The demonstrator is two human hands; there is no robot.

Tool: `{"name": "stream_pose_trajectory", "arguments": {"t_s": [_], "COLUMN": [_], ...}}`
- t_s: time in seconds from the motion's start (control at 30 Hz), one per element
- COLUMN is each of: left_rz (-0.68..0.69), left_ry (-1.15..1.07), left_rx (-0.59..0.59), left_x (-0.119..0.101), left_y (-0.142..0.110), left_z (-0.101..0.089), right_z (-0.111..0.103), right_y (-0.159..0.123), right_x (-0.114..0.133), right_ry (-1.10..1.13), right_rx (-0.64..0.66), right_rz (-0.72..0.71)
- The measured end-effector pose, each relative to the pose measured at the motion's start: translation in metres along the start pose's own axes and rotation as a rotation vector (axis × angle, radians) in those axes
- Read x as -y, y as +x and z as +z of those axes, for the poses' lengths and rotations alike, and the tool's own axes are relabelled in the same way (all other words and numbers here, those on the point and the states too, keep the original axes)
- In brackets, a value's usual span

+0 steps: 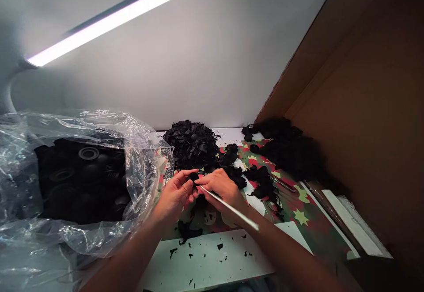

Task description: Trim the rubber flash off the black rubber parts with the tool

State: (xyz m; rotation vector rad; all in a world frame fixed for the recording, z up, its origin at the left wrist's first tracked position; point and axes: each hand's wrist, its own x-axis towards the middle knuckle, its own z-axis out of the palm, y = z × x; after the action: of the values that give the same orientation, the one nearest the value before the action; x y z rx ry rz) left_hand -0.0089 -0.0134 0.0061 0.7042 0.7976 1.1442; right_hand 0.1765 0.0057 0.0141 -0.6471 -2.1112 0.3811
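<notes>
A person's two bare hands meet at the centre of the head camera's view above a worktable; both forearms reach in from the lower corners and angle inward toward each other. The left hand (180, 190) is turned thumb-up with fingers curled, pinching a small, round black piece (193, 176) between thumb and fingertips; the right hand (223, 188) bends over from the other side, knuckles raised, gripping a slim, pale-handled tool (228, 206) whose handle slants back along the wrist, its tip end at the piece. The black piece sits between the hands, just in front of a heap of black scraps (190, 144); a clear plastic bag (144, 172) filled with black parts (86, 186) lies open at left; loose black bits are scattered on a white board (205, 263) below the wrists; a lit tube lamp (122, 18) slants overhead.
</notes>
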Motion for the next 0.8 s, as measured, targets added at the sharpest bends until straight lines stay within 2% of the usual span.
{"name": "stream_pose_trajectory", "arguments": {"t_s": [0.1, 0.17, 0.27, 0.37, 0.5, 0.6, 0.8], "left_rz": [-0.015, -0.035, -0.066, -0.076, -0.07, -0.067, -0.056], "left_ry": [-0.041, -0.075, -0.118, -0.151, -0.165, -0.163, -0.131], "left_rx": [0.048, 0.089, 0.135, 0.143, 0.105, 0.08, 0.056], "left_x": [-0.002, -0.003, -0.005, -0.006, -0.007, -0.006, -0.002], "left_y": [-0.002, -0.003, -0.005, -0.005, -0.004, -0.003, 0.0], "left_z": [0.006, 0.008, 0.008, 0.006, 0.006, 0.006, 0.003], "right_z": [-0.002, -0.006, -0.013, -0.015, -0.014, -0.014, -0.013], "right_y": [0.001, 0.003, 0.005, 0.004, 0.004, 0.005, 0.008], "right_x": [0.001, 0.0, 0.0, 0.003, 0.01, 0.014, 0.018], "right_ry": [-0.164, -0.195, -0.076, 0.167, 0.366, 0.347, 0.294], "right_rx": [-0.079, -0.169, -0.267, -0.26, -0.177, -0.101, -0.042], "right_rz": [0.016, 0.082, 0.284, 0.435, 0.369, 0.291, 0.248]}}
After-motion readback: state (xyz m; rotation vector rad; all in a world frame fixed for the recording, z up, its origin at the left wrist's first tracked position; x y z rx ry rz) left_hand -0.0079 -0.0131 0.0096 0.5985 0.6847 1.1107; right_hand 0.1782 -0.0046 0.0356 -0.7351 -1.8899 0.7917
